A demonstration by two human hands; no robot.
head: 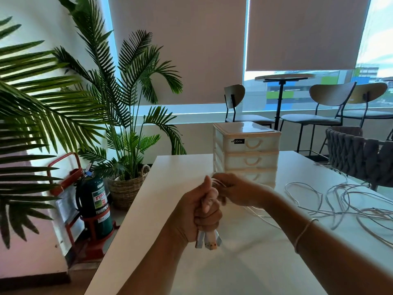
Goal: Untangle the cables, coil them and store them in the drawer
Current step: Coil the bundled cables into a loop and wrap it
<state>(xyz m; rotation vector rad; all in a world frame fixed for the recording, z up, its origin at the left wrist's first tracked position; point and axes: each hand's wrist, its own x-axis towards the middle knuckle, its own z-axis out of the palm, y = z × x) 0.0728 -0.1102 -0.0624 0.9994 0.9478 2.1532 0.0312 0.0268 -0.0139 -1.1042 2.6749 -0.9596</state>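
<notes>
L hand [200, 211] fisted round cable coil [209, 241], plug ends poking out below; R hand [236, 192] pinches its strand. Loose cables [344, 201] tangled far right on table [244, 262], drawer unit [246, 152] just behind hands

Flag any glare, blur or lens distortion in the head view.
Head view: strong backlight from the windows, glare washes the table and pale drawer unit; wide-angle bending at the edges; right hand motion-blurred; white cables low-contrast.

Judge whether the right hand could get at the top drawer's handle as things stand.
Probably not yet: the way to the top drawer's handle is free, but the right hand is busy gripping the cable.
</notes>
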